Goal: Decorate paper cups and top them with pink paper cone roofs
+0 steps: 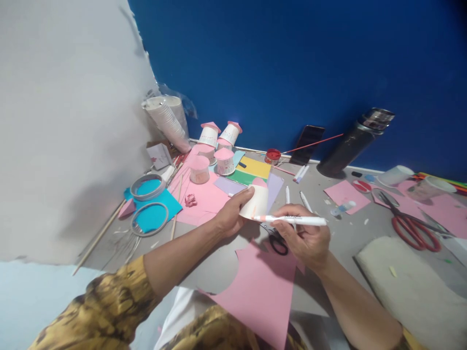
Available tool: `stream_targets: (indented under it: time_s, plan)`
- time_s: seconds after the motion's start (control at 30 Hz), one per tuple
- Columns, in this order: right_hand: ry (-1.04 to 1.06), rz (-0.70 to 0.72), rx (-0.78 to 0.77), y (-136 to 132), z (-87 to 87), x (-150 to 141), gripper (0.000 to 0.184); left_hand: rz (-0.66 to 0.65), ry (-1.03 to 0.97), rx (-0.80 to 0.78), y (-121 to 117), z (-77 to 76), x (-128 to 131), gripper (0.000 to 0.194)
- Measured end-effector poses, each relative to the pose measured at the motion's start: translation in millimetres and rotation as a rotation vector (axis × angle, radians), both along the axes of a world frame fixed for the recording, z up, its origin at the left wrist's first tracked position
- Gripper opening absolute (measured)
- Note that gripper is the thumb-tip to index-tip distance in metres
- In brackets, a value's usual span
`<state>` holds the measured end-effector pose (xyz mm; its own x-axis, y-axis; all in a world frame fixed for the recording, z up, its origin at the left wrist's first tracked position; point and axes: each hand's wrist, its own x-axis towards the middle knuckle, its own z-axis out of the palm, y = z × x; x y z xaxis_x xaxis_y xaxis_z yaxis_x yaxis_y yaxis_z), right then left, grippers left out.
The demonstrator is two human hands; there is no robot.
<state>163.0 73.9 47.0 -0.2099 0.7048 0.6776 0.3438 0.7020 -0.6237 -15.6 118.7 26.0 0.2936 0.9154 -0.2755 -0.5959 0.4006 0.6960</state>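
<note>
My left hand (235, 214) is closed around a white paper cup (257, 201), tilted, with a rounded pink paper piece (260, 182) at its far end. A white marker (302, 220) lies in the closed fingers of my right hand (304, 238), its peach-coloured tip end against the cup near the rim. Small orange marks show on the cup there. Below my hands a cut sheet of pink paper (262, 291) hangs over the table's near edge. Black-handled scissors (279, 244) sit beneath my right hand, partly covered.
Several cups with pink paper tops, one of them a decorated cup (224, 161), stand behind. Stacked paper cups (166, 119) lean at the left wall. A dark flask (352, 146), a phone (307, 145) and red-handled scissors (416, 233) are to the right. Embroidery-like hoops (149, 218) lie left.
</note>
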Motion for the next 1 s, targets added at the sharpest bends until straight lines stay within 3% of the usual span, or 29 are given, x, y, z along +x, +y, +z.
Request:
stream_targets:
  time_s: [0.63, 1.0]
  plan:
    - [-0.024, -0.018, -0.018, 0.5, 4.2, -1.7, 0.012, 0.003, 0.006, 0.018, -0.1, 0.0, 0.6, 0.034]
    - [0.007, -0.061, 0.071, 2.0, 2.7, -0.2, 0.006, -0.032, -0.008, 0.011, -0.8, 1.8, 1.7, 0.034]
